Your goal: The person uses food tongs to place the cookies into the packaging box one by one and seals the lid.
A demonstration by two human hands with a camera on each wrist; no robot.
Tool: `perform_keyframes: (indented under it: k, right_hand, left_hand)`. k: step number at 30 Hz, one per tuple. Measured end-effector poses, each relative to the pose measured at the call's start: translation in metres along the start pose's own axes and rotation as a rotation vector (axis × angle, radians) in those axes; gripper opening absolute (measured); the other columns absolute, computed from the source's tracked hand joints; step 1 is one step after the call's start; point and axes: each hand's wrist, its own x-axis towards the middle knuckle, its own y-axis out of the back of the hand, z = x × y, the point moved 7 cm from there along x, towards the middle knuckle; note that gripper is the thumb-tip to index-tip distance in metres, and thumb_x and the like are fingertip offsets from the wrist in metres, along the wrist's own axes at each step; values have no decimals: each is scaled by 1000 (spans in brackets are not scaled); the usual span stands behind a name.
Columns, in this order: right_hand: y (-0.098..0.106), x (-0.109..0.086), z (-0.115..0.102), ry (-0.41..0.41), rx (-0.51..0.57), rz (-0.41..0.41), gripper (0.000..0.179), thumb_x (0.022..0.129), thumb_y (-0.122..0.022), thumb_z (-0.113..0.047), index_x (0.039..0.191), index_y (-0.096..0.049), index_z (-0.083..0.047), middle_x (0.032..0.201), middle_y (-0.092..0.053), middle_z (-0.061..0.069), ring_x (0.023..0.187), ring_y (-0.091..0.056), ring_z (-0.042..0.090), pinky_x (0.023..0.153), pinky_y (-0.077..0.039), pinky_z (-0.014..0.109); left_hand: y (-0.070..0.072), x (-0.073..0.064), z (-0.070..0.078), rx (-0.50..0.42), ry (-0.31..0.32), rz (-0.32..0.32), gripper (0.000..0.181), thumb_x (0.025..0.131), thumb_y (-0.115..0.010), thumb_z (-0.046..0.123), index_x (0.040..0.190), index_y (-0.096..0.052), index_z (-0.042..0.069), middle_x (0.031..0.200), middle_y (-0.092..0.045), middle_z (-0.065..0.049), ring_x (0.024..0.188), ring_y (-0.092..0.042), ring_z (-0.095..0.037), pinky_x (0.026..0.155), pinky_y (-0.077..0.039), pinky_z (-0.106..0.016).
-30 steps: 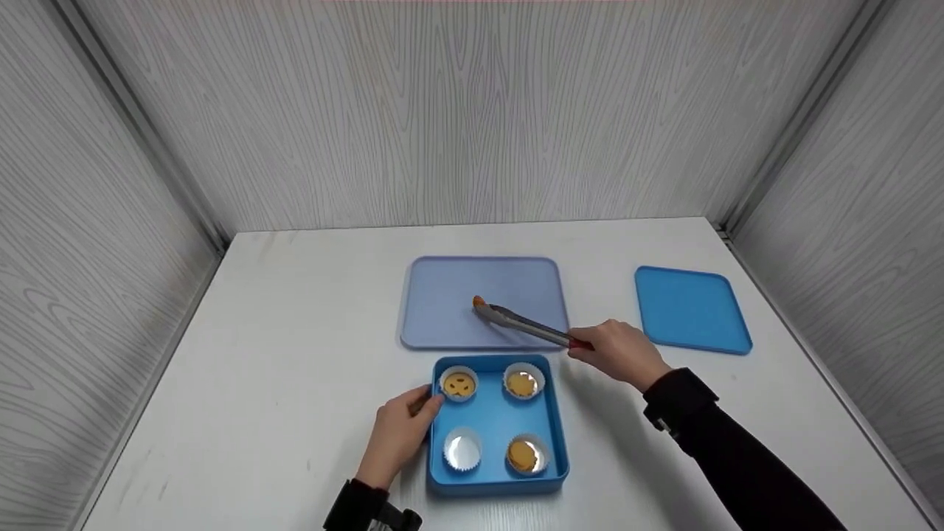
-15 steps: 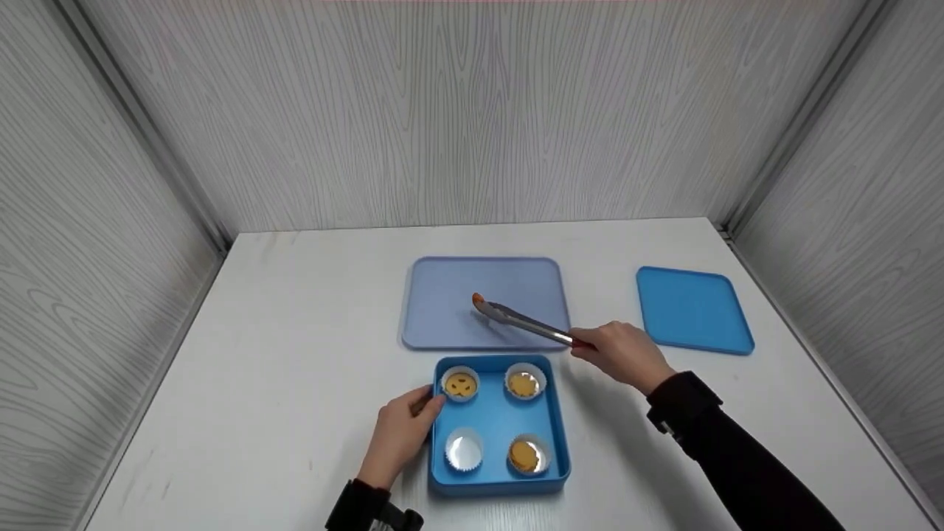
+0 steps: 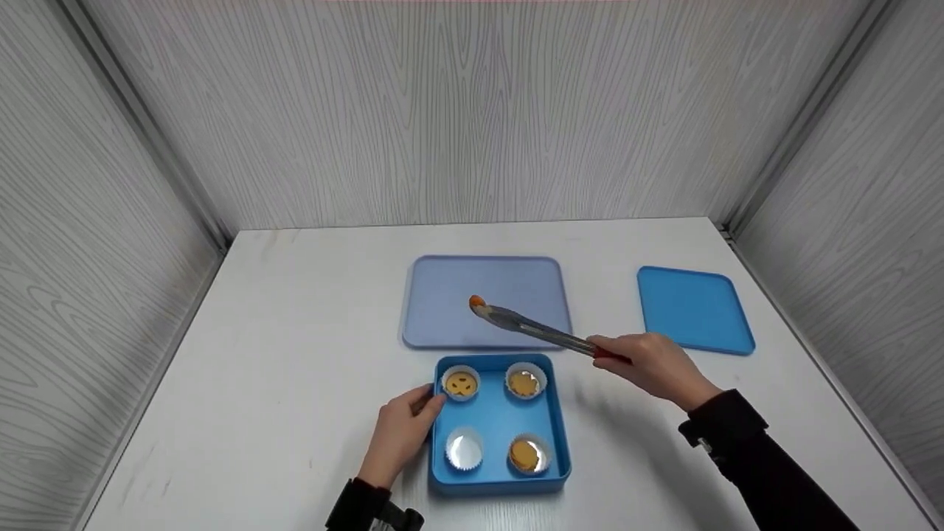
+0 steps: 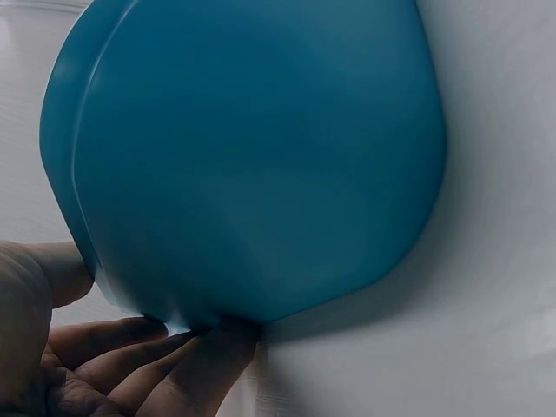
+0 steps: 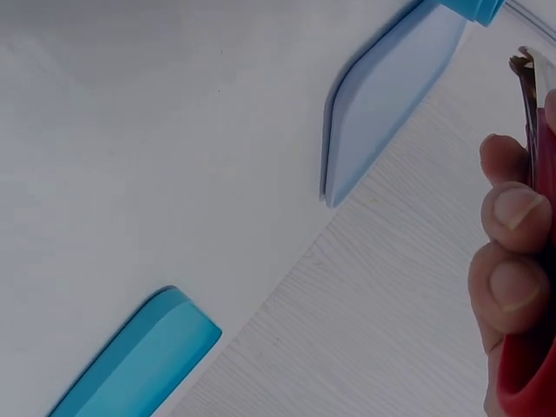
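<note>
My right hand (image 3: 656, 369) grips metal tongs (image 3: 527, 326) by their red handle (image 5: 546, 165). A small rounded orange-brown piece (image 3: 477, 301) sits in the tongs' tips, above the pale lavender tray (image 3: 435, 295). Its kind is too small to tell. With thumb and fingers my left hand (image 3: 402, 431) holds the left wall of the blue box (image 4: 252, 156). Inside that box stand white baking cups. The back-left cup holds a round yellow cookie (image 3: 461, 384) with dark marks; yellow cookies also lie in the back-right (image 3: 523, 383) and front-right (image 3: 524, 455) cups. Only the front-left cup (image 3: 464, 449) shows a bare silvery bottom.
A flat blue tray (image 3: 697, 310) lies at the right of the white table (image 3: 258, 354), beyond my right hand. Grey wood-grain panels (image 3: 472, 110) rise behind the table and along both sides.
My right hand has shifted right and toward me with the tongs. The held piece stays over the lavender tray, slightly farther left. My left hand and the box look unmoved.
</note>
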Motion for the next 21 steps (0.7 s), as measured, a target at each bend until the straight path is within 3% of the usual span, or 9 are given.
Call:
perform_keyframes:
  k: [10, 21]
  right_hand:
    - [21, -28, -20, 203, 121, -32, 34, 93, -77, -16, 127, -74, -15, 87, -72, -14, 65, -51, -4, 54, -41, 8]
    - [17, -41, -39, 171, 203, -220, 30, 97, -72, -23, 126, -74, -18, 86, -71, -16, 65, -51, -6, 55, -49, 16]
  left_hand:
    - [2, -1, 2, 19, -34, 12, 54, 104, -60, 37, 142, -58, -2, 138, -63, -21, 132, -57, -36, 109, -48, -50]
    - [2, -3, 2, 26, -40, 26, 54, 104, -60, 38, 141, -60, 0, 137, -64, -20, 131, -58, -35, 108, -48, -50]
